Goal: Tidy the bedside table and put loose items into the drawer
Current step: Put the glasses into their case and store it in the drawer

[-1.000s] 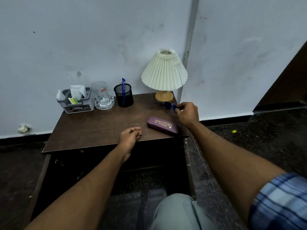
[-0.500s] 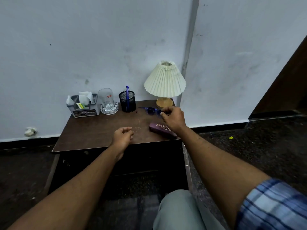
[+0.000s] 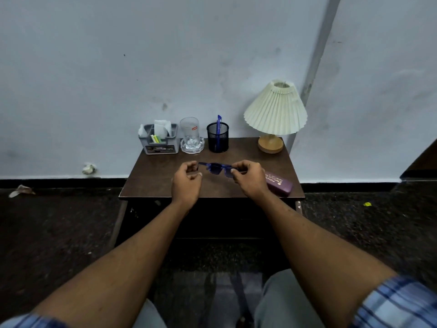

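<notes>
Blue glasses [image 3: 216, 169] hang just above the middle of the brown bedside table [image 3: 153, 181]. My right hand [image 3: 249, 179] pinches their right end. My left hand [image 3: 186, 179] is curled at their left end, its fingertips at the left arm of the frame. A purple glasses case [image 3: 279, 183] lies shut on the table's front right, partly behind my right wrist. The dark drawer front [image 3: 224, 216] below the tabletop is in shadow.
Along the table's back edge stand a grey organiser with tissue [image 3: 158, 140], a glass on a glass dish [image 3: 190, 138], a black mesh pen cup with a blue pen [image 3: 217, 138] and a pleated lamp [image 3: 275, 112]. Scraps lie on the dark floor left and right.
My right hand carried the blue glasses from beside the lamp to the table's middle. My left hand rose off the tabletop and met their left end. The camera view shifted and pulled back.
</notes>
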### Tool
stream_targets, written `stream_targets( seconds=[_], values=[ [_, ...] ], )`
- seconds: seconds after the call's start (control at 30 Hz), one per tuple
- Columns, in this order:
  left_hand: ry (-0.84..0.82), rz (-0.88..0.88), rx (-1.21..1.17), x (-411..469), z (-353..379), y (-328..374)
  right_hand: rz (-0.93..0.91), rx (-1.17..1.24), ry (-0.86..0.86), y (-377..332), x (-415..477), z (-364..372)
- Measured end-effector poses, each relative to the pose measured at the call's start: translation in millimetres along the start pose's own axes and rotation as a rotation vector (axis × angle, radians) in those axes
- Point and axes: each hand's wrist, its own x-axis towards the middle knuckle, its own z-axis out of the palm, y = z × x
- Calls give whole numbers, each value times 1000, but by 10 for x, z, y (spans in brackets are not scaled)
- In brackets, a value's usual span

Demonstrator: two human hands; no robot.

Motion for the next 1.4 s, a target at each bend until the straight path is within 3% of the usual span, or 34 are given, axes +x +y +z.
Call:
stream_targets(
  seconds=[0.33, 0.47, 0.63, 0.73, 0.87, 0.97, 1.0, 1.07, 1.23, 1.4],
  values=[
    [29, 65, 34, 184, -240, -187, 38, 289, -209, -4, -44, 182],
    [38, 219, 192, 199, -251, -203, 77, 391, -201, -55, -59, 155],
    [-202, 417, 437, 141, -137, -174, 70, 428, -231, -181, -77, 154],
    [-222, 436, 481, 107, -78, -168, 59, 423, -227, -242, -84, 123],
    [-192, 240, 327, 85, 21, -119, 66, 454, -216, -296, -87, 90],
    [-199, -214, -356, 15, 144, 61, 73, 489, -179, -332, -98, 125],
    [-184, -309, -555, -5, 178, 126, 87, 499, -185, -335, -105, 140],
    [-145, -373, -725, -22, 244, 212, 137, 536, -230, -325, -130, 179],
    [-163, -373, -739, -73, 266, 288, 167, 709, -253, -239, -126, 230],
    [-94, -386, -611, 112, 88, 127, 101, 523, -189, -91, -5, 220]
  ],
)
